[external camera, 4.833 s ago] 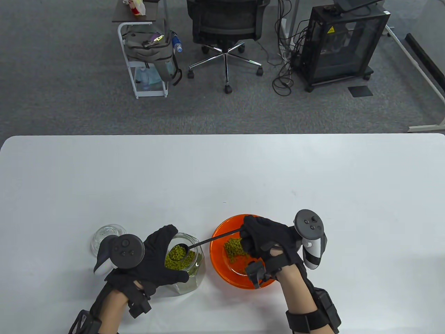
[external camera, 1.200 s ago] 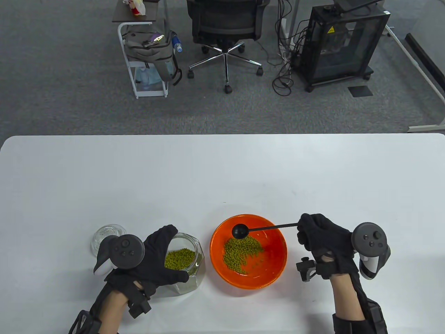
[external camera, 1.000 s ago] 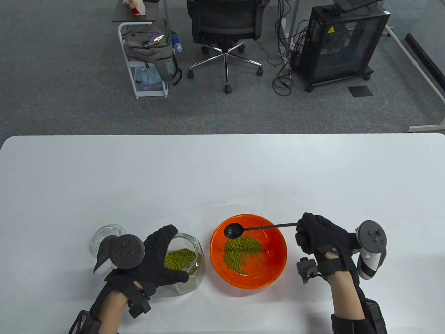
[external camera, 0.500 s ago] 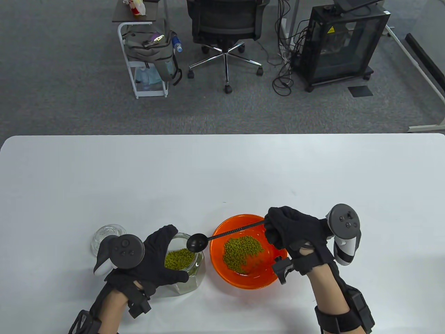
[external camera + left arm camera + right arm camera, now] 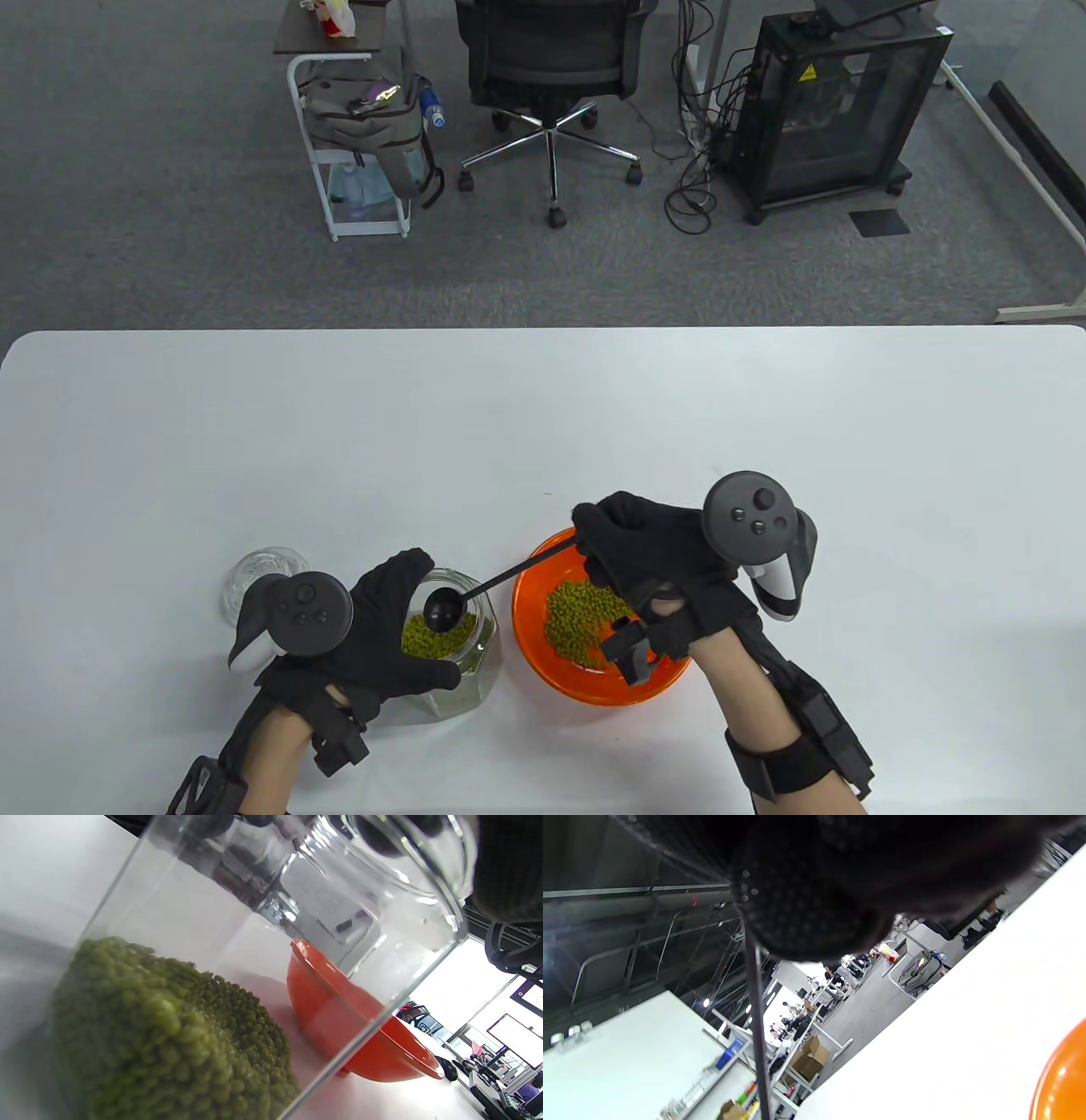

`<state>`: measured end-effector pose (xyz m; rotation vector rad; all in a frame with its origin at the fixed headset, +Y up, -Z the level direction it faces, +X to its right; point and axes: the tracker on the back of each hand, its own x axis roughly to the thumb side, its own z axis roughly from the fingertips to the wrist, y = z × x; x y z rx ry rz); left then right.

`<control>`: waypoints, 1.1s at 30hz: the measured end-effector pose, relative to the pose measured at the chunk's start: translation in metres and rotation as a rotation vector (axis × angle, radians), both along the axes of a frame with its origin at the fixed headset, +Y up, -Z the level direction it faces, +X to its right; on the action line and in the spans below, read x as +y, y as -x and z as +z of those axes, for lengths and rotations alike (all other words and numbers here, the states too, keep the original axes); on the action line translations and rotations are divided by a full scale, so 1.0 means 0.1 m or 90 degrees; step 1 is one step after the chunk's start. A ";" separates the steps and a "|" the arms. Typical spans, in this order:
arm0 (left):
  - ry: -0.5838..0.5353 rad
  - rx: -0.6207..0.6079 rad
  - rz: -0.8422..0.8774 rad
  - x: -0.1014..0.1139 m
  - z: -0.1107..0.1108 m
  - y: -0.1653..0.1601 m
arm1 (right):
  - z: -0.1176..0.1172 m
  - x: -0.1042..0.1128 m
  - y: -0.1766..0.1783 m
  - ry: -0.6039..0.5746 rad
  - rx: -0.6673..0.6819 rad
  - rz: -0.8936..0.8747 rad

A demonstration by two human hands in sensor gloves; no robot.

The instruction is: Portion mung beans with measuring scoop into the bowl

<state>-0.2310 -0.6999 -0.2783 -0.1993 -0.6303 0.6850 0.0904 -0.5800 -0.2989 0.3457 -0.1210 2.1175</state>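
Tabletop (image 5: 543, 407): beans (image 5: 428, 638) in jar (image 5: 475, 632), bowl (image 5: 530, 654)

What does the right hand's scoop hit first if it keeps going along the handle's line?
Most likely the green mung beans inside the clear glass jar: the right hand aims the black measuring scoop down-left into its mouth. Depth above the beans is unclear.

No readable text or numbers can be made out anywhere, tbh. Only a yellow warning-triangle sticker (image 5: 807, 73) is seen, stuck on the black cabinet (image 5: 836, 106) beyond the table's far edge; its symbol is too small to be read.
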 end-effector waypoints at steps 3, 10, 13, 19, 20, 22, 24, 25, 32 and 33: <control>0.000 0.000 0.000 0.00 0.00 0.00 | 0.05 0.04 0.24 -0.048 0.000 0.073; 0.000 0.000 0.001 0.00 0.00 0.00 | 0.22 -0.01 0.82 -0.158 0.011 0.262; 0.000 -0.001 0.001 0.00 0.00 0.00 | 0.31 -0.06 1.01 -0.215 0.007 0.340; 0.001 -0.001 0.001 0.00 0.00 0.00 | 0.48 -0.15 1.27 -0.328 0.018 0.435; 0.001 -0.001 0.001 0.00 0.00 0.00 | 0.50 -0.18 1.29 -0.338 0.019 0.447; 0.001 -0.001 0.001 0.00 0.00 0.00 | 0.48 -0.26 1.29 -0.336 0.047 0.439; 0.001 0.000 0.002 0.00 0.00 0.00 | 0.42 -0.31 1.24 -0.287 0.058 0.381; 0.001 0.000 0.002 0.00 0.00 0.00 | 0.38 -0.35 1.19 -0.249 0.079 0.330; 0.001 0.000 0.001 0.00 0.00 0.00 | 0.06 -0.60 0.85 -0.035 0.104 0.150; 0.000 -0.001 0.000 0.00 0.00 0.00 | 0.03 -0.63 0.80 -0.004 0.102 0.129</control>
